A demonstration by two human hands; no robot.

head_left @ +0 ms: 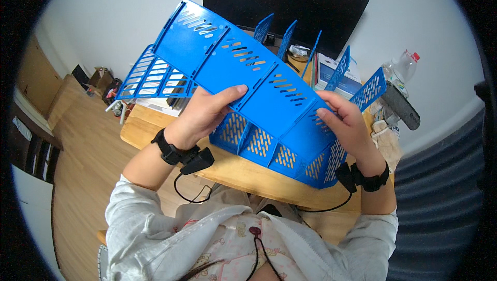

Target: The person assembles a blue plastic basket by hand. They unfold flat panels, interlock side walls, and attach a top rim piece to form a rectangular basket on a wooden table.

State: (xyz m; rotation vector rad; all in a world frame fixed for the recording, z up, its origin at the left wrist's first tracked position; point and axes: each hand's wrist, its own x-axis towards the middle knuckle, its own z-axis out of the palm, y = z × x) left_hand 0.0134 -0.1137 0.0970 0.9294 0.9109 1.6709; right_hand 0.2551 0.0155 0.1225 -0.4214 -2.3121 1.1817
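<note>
A long blue plastic panel [207, 56] with slanted slots and raised ribs hangs tilted before me, its left end higher. My left hand [204, 113] is closed on its lower edge, thumb on the face. My right hand [344, 126] is closed on its right end, fingers at the upper edge. Behind and below it, a blue file rack [260, 144] with perforated walls rests on the table, several upright dividers [339, 69] rising beyond the panel. The panel covers the rack's middle; whether the two are joined there I cannot tell.
Left of the panel lies a blue slatted panel [155, 76] over papers. A black monitor [290, 1] stands behind the wooden table [233, 169]. Books [336, 71], a clear bottle with a red cap [406, 66] and a dark elongated case [399, 106] are at the right.
</note>
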